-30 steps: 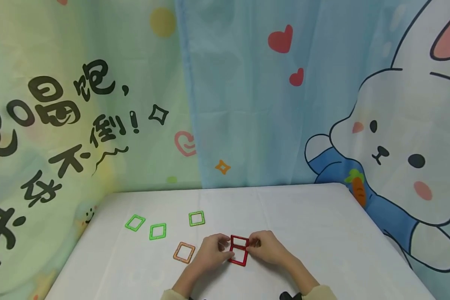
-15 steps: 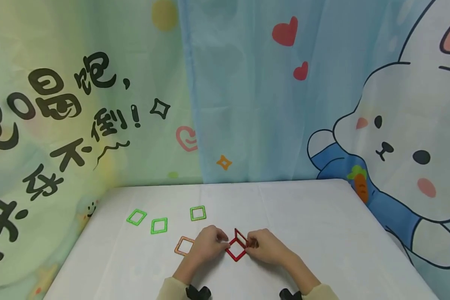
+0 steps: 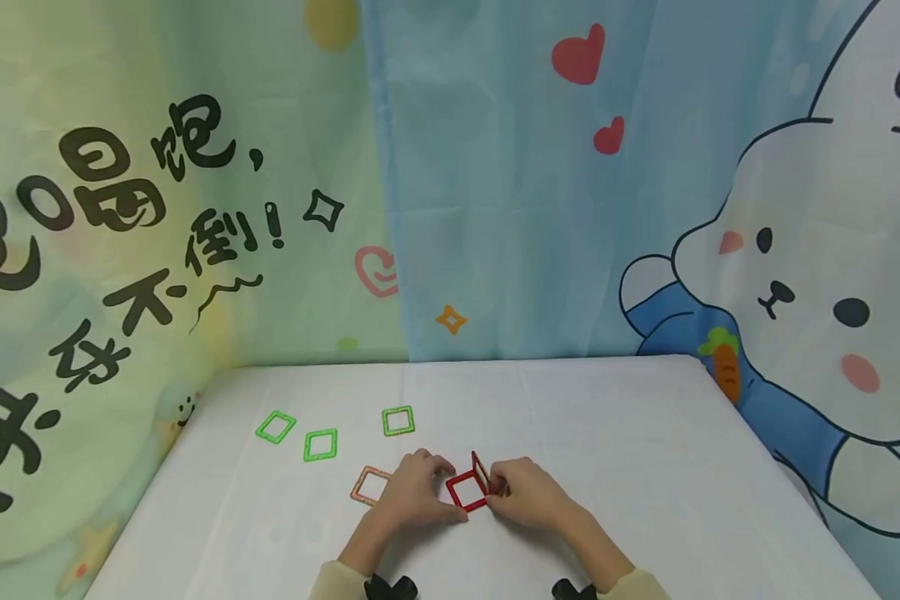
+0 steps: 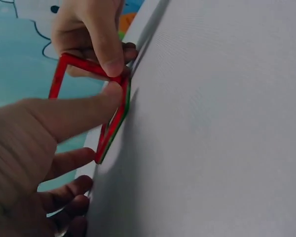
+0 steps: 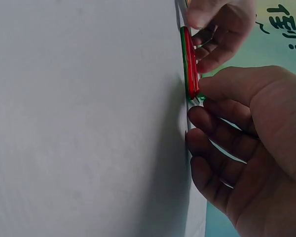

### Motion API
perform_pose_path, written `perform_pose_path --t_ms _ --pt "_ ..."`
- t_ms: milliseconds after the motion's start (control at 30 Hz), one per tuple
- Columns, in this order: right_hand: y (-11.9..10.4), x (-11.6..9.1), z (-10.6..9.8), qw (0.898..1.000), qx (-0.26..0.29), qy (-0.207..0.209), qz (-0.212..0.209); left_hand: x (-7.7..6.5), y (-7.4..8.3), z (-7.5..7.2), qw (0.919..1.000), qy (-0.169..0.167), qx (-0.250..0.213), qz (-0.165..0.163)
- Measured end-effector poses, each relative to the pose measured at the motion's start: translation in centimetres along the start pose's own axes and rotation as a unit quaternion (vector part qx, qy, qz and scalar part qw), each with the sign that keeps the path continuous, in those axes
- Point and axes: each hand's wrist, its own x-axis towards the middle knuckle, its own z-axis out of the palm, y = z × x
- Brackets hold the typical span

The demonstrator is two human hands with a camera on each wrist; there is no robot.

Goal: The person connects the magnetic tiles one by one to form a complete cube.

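Note:
A red square frame [image 3: 457,494], open in the middle, lies flat on the white table in the head view. A second red square frame [image 3: 476,465] stands tilted up along its far right edge. Green [image 5: 184,61] shows beneath the flat red frame in the right wrist view. My left hand [image 3: 412,493] holds the flat frame between thumb and index finger, its other fingers spread. On the other side my right hand [image 3: 528,493] pinches the joined edge near the raised frame [image 4: 86,65]; its fingertips are partly hidden in the head view.
An orange square frame [image 3: 356,489] lies left of my left hand, which partly covers it. Three green square frames, one near the middle [image 3: 398,432], lie farther back on the table [image 3: 615,433]. A printed curtain [image 3: 495,208] hangs behind the table.
The two red frames, earlier lying almost in one plane, now stand at an angle, one raised. They have turned as well. My left thumb and index finger have spread wider around the flat frame.

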Motion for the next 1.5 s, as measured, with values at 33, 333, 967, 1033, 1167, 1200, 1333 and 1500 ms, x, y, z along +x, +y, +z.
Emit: perform_pose_path --t_ms 33,333,967,1033,1167,1200,1333,1500 --pt "0.0 0.0 0.0 1.0 -0.003 0.002 0.002 -0.1 0.1 -0.1 1.0 -0.002 0.002 0.001" --pt "-0.2 0.0 0.2 0.999 -0.017 0.019 0.031 0.6 -0.3 -0.8 0.9987 -0.043 -0.024 0.014" --pt "0.8 0.8 0.2 0.998 0.062 -0.003 0.007 1.1 -0.8 -1.4 0.996 -0.069 -0.056 0.013" --pt "0.8 0.8 0.2 0.998 0.062 -0.001 0.007 1.1 -1.0 -1.4 0.996 -0.068 -0.057 0.013" --pt "0.6 0.8 0.2 0.998 0.065 0.003 0.01 0.9 -1.2 -1.6 0.995 -0.07 -0.07 0.012" --pt "0.6 0.8 0.2 0.998 0.066 0.002 0.011 0.8 -1.2 -1.8 0.9943 -0.07 -0.08 0.009" --pt "0.5 0.9 0.3 0.998 0.066 -0.004 0.02 0.0 -2.0 -3.4 0.9887 -0.061 -0.137 0.004" --pt "0.5 1.1 0.4 0.998 0.06 -0.003 0.029 -1.6 -4.3 -6.2 0.986 -0.03 -0.163 -0.018"
